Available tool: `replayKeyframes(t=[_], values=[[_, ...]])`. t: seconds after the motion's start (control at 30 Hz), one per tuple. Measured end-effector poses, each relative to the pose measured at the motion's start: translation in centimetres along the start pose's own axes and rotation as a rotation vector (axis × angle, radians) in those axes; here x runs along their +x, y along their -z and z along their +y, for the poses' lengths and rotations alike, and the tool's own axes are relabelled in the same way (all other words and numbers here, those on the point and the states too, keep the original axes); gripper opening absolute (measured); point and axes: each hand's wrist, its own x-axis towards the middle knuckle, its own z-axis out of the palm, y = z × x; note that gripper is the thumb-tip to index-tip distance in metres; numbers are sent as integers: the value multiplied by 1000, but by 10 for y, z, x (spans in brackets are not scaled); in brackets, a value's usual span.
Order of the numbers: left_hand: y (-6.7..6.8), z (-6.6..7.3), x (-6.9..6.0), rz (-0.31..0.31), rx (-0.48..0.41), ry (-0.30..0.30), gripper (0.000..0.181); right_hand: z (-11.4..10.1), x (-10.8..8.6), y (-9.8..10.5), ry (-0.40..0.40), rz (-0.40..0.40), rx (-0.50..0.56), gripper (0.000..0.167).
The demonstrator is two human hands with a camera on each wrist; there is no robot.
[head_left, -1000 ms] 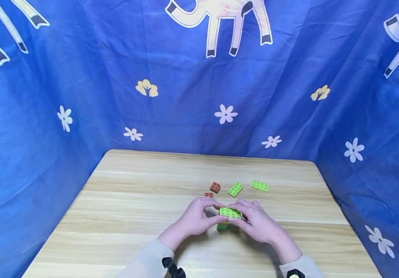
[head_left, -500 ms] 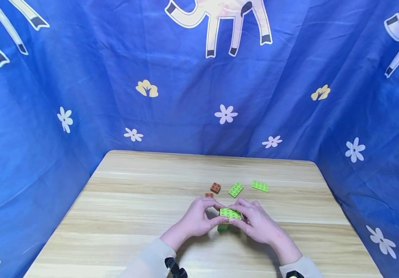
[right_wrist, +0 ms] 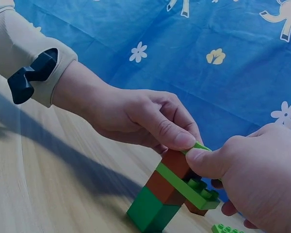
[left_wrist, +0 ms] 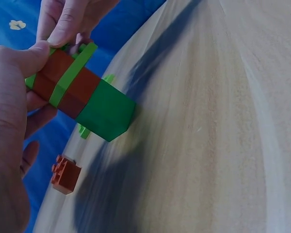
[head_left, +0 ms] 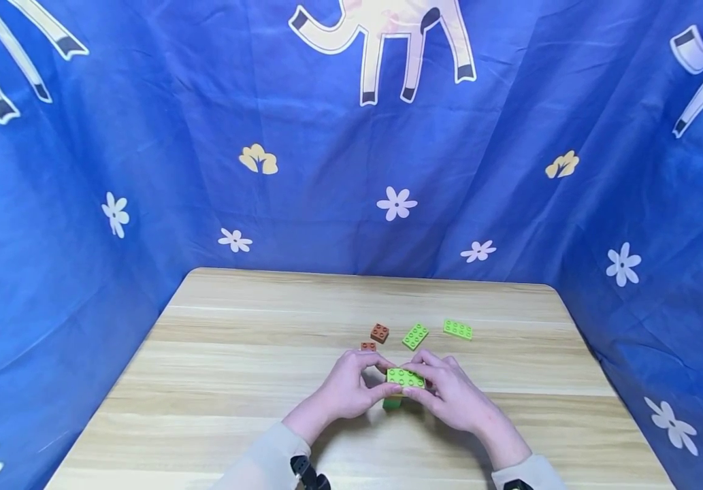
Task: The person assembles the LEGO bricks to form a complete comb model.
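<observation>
A tower of toy building bricks stands near the table's middle: a dark green brick (left_wrist: 106, 111) at the bottom, then a brown brick (right_wrist: 165, 188), a light green plate (right_wrist: 177, 182) that juts out to one side, another brown brick and a light green studded plate (head_left: 405, 378) on top. My left hand (head_left: 351, 389) pinches the top plate from the left, thumb at its near edge. From the right, my right hand (head_left: 454, 395) pinches the same plate, so both thumbs nearly meet. The fingers hide part of the upper tower.
Beyond the hands lie a brown brick (head_left: 380, 333), a second brown brick (head_left: 368, 347) close to my left fingers, a light green plate (head_left: 415, 336) and another light green plate (head_left: 458, 329). Blue patterned cloth (head_left: 327, 224) surrounds the wooden table (head_left: 235, 347) at the back and sides.
</observation>
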Motion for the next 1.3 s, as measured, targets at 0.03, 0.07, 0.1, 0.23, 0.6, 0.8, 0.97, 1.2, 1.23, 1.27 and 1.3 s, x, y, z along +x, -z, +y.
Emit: replayKeyframes(t=[0.03,0.07,0.1,0.23,0.6,0.8,0.97,1.2,1.23,1.27,1.3], values=[[0,1,0,-4,4,-1,31,0,0,0,-4,-1,2,37],[1,1,1,-8,11,0,32,0,-1,0,-7,-2,7,37],[1,1,1,-13,18,0,32,0,-1,0,-8,-2,9,36],[2,0,2,-16,31,-12,33,-1,0,1,-15,-7,9,37],[11,8,4,-51,234,-104,36,-4,2,2,-34,-19,3,36],[13,7,5,-79,253,-121,37,-3,1,1,-38,-24,-4,37],[12,3,4,-89,210,-95,38,-3,2,2,-34,-29,-23,38],[11,1,3,-111,158,-62,39,-3,1,3,-18,-22,-53,38],[11,1,3,-114,151,-60,40,-3,1,3,-13,-18,-57,38],[11,0,3,-118,143,-61,40,-3,0,3,-12,-17,-60,38],[12,0,3,-123,135,-61,40,-3,0,3,-10,-14,-63,37]])
